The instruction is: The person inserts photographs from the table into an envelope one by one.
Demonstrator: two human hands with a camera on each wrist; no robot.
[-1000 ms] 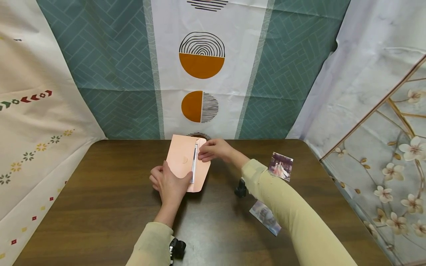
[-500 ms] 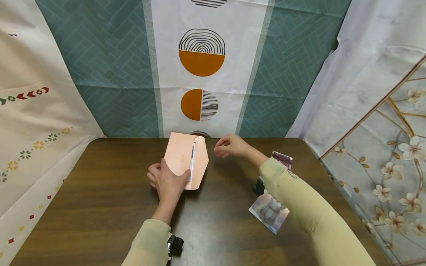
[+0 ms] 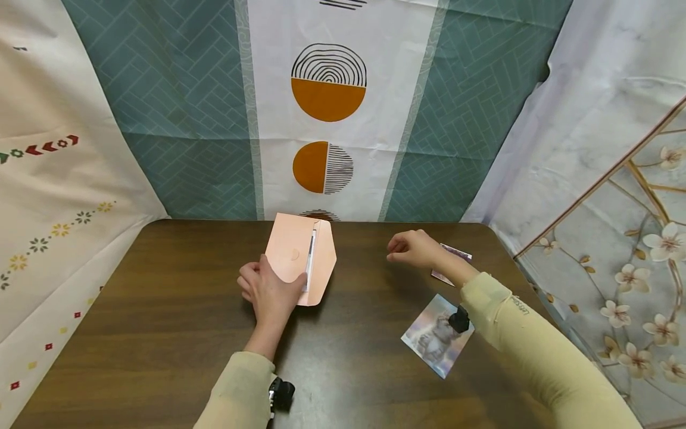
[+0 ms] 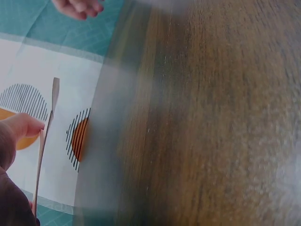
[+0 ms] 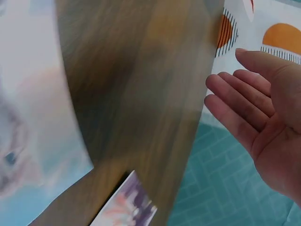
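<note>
My left hand (image 3: 272, 292) grips a pink envelope (image 3: 284, 244) by its near left part, thumb on the face beside the slot. The envelope is tilted up off the table, its flap unfolded to the right, and a white-edged card (image 3: 310, 256) shows in its opening. In the left wrist view the envelope (image 4: 45, 136) appears edge-on, pinched under the thumb. My right hand (image 3: 420, 249) hovers over the table with nothing in it; the right wrist view shows its fingers (image 5: 240, 110) loosely bent. Just beyond it lies a purple picture card (image 3: 443, 277), partly hidden by the hand and forearm.
A pale blue-pink picture card (image 3: 435, 333) lies on the brown wooden table (image 3: 161, 333), below the right wrist. Patterned cloths hang along the back and both sides, close to the table's edges.
My right hand has left the envelope's flap and moved right, towards the purple picture card. My left hand still holds the envelope in nearly the same place. More of the pale card shows.
</note>
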